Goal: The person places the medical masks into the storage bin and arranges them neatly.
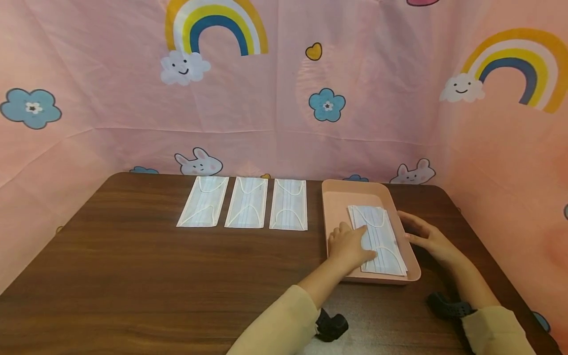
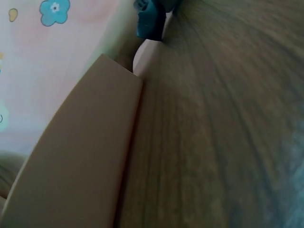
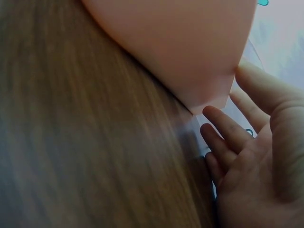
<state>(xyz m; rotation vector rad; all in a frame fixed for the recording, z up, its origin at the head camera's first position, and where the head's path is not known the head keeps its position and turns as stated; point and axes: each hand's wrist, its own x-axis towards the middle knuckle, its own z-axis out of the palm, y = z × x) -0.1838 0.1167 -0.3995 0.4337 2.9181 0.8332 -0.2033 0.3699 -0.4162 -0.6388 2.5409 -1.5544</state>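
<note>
A pink tray (image 1: 339,197) holds light-blue face masks (image 1: 382,241) with white ear loops; offset edges suggest more than one in the pile. My left hand (image 1: 348,246) reaches over the tray's left side, its thumb and index finger spread apart on the top mask. The other fingers of that hand are partly hidden. Beside the tray's right wall, my right hand (image 1: 432,241) has its fingers loosely bent. In the right wrist view, the right thumb (image 3: 266,90) touches the tray wall (image 3: 185,52) near the rim, while the other fingers are spread below.
Three more masks lie flat in a row left of the tray: a left one (image 1: 204,202), a middle one (image 1: 246,202) and a right one (image 1: 288,204). The dark wooden table (image 1: 155,286) ends at a pink patterned cloth (image 1: 248,103) behind and at both sides.
</note>
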